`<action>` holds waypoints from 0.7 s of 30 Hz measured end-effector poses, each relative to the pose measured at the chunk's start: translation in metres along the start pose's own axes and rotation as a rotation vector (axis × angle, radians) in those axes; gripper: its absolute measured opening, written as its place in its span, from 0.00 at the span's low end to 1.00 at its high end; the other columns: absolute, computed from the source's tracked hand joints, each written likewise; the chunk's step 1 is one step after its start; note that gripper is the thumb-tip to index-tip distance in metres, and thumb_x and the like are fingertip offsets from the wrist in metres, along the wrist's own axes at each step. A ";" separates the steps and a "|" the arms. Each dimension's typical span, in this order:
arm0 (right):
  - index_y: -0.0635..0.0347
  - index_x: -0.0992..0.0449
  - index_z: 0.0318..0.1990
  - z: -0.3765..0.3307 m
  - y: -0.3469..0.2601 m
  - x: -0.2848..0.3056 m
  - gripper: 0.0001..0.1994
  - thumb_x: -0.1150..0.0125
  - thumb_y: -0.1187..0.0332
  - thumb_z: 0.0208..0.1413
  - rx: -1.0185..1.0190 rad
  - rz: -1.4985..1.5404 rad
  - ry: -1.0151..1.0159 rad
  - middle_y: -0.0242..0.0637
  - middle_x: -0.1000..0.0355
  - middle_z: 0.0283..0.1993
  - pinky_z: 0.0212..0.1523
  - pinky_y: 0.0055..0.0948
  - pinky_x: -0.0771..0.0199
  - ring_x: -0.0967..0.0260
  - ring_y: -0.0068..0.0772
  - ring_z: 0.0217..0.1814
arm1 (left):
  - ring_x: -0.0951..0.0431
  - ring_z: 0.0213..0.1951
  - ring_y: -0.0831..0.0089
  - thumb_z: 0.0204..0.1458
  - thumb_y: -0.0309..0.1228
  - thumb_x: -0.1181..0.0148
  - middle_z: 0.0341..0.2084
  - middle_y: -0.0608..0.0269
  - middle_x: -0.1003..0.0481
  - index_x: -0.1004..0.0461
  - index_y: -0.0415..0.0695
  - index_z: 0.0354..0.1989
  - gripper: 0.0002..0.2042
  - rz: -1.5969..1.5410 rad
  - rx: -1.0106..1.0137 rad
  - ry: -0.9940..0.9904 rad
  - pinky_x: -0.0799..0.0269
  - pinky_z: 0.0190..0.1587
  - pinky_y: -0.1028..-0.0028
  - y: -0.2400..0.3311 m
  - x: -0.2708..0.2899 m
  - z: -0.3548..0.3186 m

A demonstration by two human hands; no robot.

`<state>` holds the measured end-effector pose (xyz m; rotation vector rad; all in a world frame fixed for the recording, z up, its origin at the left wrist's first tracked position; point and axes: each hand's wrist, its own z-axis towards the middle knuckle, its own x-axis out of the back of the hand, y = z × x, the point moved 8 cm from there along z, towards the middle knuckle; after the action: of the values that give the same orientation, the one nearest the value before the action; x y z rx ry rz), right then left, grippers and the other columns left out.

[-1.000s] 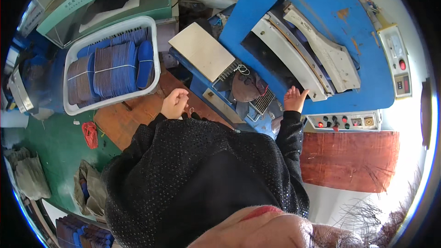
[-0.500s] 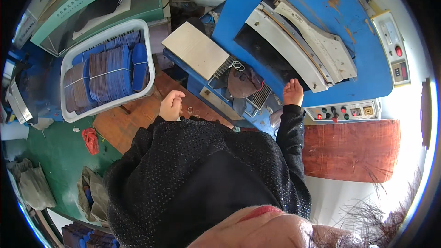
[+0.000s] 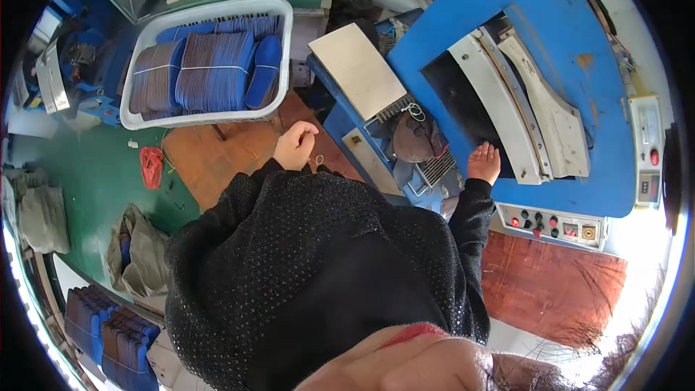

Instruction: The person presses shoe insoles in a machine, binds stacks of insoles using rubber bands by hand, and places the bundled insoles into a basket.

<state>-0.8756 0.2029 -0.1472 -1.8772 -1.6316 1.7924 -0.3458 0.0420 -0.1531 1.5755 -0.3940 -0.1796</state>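
My left hand (image 3: 295, 146) hovers in front of my body with its fingers curled together, above a brown wooden board, and nothing shows in it. My right hand (image 3: 483, 164) is held up with its fingers stretched out, palm bare. It is at the near end of the dark opening (image 3: 463, 101) in a blue machine (image 3: 536, 0). A curved whitish metal bar (image 3: 499, 108) spans that opening. Left of the machine, a brown cap-like cloth piece (image 3: 418, 137) lies on a metal grille, close to a cream flat panel (image 3: 357, 71).
A white plastic basket (image 3: 284, 65) holds bundled blue and brown insole-shaped pieces. Below the machine is a control panel (image 3: 554, 228) with knobs and lit buttons. A red bag (image 3: 150, 168) and an open greyish sack (image 3: 141, 268) lie on the green floor. More bundles (image 3: 108, 333) sit lower left.
The view has turned, so the basket and machine appear shifted right and tilted. Both hands keep much the same pose, the left curled and the right with fingers out.
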 end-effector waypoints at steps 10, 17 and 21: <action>0.59 0.36 0.57 0.003 0.010 -0.007 0.22 0.42 0.60 0.59 0.009 0.047 0.031 0.39 0.35 0.57 0.46 0.40 0.29 0.35 0.41 0.49 | 0.28 0.25 0.78 0.56 0.27 0.49 0.23 0.63 0.27 0.27 0.43 0.39 0.06 0.003 -0.001 0.021 0.32 0.29 0.75 -0.016 0.008 -0.001; 0.55 0.36 0.57 0.001 0.024 0.002 0.19 0.49 0.59 0.63 -0.026 0.065 0.072 0.38 0.37 0.58 0.44 0.39 0.29 0.35 0.42 0.48 | 0.34 0.17 0.85 0.60 0.24 0.53 0.17 0.71 0.35 0.31 0.42 0.44 0.07 0.051 -0.095 -0.070 0.34 0.20 0.80 -0.020 0.010 0.000; 0.55 0.36 0.57 -0.005 0.024 -0.008 0.20 0.47 0.56 0.62 0.001 0.071 0.033 0.37 0.36 0.57 0.44 0.38 0.29 0.35 0.42 0.49 | 0.29 0.25 0.80 0.55 0.25 0.47 0.23 0.65 0.28 0.27 0.42 0.40 0.07 -0.033 0.074 -0.039 0.33 0.29 0.76 -0.033 0.015 -0.003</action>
<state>-0.8556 0.1898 -0.1565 -1.9772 -1.5723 1.7781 -0.3260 0.0395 -0.1835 1.6543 -0.4093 -0.2229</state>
